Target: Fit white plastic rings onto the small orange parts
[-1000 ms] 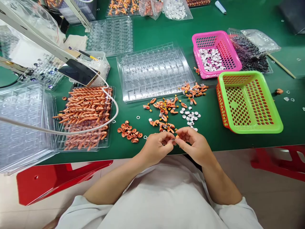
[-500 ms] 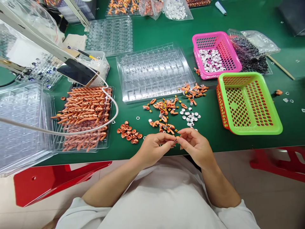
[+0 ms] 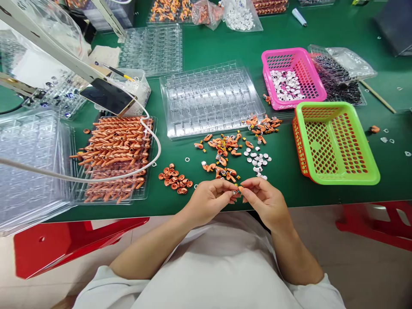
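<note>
My left hand (image 3: 210,201) and my right hand (image 3: 264,199) meet fingertip to fingertip at the near edge of the green table (image 3: 283,171). Between them they pinch a tiny part (image 3: 236,192), metallic with a bit of orange; its shape is too small to tell. Just beyond the fingers lie loose orange pieces (image 3: 223,148) mixed with small yellow bits, a patch of white discs (image 3: 256,159), and a cluster of orange rings (image 3: 174,179) to the left.
An empty clear blister tray (image 3: 210,99) lies behind the loose parts. A tray of orange parts (image 3: 116,156) and stacked clear trays (image 3: 30,165) sit left. A green basket (image 3: 334,143) and pink basket (image 3: 291,77) with white discs stand right. A phone on an arm (image 3: 107,96) hangs at left.
Both hands stay together at the table edge; the fingers have shifted slightly around the small part. The view has tilted a little.
</note>
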A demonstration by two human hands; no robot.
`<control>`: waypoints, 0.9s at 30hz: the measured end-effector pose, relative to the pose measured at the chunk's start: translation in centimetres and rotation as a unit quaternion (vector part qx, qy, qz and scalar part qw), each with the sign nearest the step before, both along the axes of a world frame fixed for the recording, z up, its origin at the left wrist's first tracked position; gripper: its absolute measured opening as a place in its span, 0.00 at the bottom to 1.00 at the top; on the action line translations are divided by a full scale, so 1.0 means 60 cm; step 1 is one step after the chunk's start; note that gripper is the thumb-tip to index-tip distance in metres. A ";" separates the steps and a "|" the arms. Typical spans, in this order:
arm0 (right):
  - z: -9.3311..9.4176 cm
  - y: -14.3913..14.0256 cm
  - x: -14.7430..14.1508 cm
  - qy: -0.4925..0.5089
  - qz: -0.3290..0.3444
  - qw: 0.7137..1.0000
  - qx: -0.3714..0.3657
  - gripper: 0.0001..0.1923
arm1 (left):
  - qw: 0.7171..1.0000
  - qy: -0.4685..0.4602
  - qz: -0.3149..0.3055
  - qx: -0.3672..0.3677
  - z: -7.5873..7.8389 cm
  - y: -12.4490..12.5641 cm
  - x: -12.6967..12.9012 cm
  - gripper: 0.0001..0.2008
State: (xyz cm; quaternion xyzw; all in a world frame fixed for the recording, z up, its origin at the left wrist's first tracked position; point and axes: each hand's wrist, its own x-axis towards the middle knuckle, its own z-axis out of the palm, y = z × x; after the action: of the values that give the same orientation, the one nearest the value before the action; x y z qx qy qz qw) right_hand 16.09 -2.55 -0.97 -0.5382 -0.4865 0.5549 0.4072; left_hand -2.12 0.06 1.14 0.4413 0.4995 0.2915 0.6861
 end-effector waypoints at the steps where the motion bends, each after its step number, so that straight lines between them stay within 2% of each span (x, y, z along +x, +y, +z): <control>1: 0.001 -0.001 0.000 -0.006 0.005 1.000 0.003 0.09 | 1.000 0.003 0.002 0.005 0.000 -0.001 0.000 0.06; 8: 0.008 -0.004 -0.004 -0.077 0.034 0.995 0.058 0.10 | 0.999 0.016 0.007 0.044 -0.004 -0.006 0.002 0.07; 15: 0.010 0.001 -0.012 -0.157 0.035 0.981 0.112 0.10 | 0.998 -0.020 -0.029 0.043 0.004 -0.007 0.003 0.10; 27: 0.013 0.000 -0.013 -0.155 0.036 0.982 0.105 0.08 | 0.996 0.010 -0.035 0.087 0.005 -0.018 0.006 0.11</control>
State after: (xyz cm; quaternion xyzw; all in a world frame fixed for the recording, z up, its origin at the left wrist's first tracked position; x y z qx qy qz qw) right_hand 15.30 -2.56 -0.22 -0.5536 -0.6184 0.4252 0.3608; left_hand -1.75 -1.01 1.46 0.5198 0.4632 0.3049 0.6499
